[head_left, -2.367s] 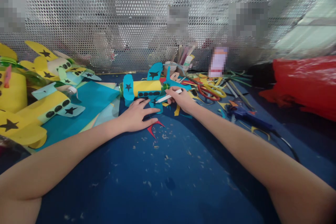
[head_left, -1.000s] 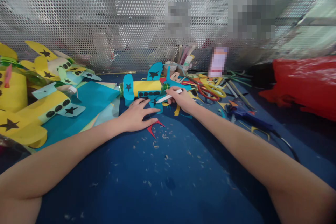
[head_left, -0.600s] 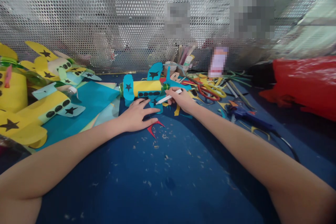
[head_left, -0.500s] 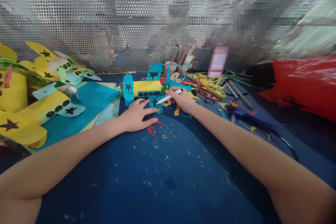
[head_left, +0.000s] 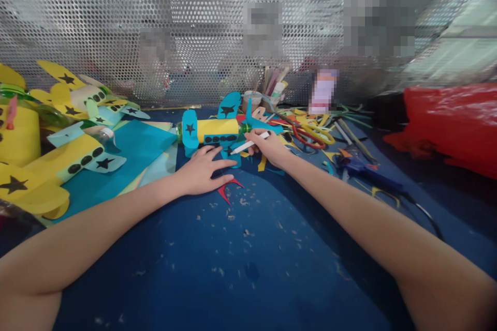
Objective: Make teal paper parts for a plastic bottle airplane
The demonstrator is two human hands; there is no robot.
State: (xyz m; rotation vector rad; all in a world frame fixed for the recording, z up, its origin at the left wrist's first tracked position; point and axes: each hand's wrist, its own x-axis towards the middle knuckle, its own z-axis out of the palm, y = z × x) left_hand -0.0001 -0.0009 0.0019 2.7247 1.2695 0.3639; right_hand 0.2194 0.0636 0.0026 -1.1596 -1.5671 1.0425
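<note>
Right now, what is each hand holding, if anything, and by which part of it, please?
The right hand pinches the slim white marker around its middle; the left hand grasps nothing, spread over the blue paper wing.

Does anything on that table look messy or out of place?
Just mess: pale flecks dot the blue table, though I can't tell if they're debris or wear. A red scrap lies by the left hand, and coloured scraps are jumbled around the right hand. The plane shows no obvious damage.
</note>
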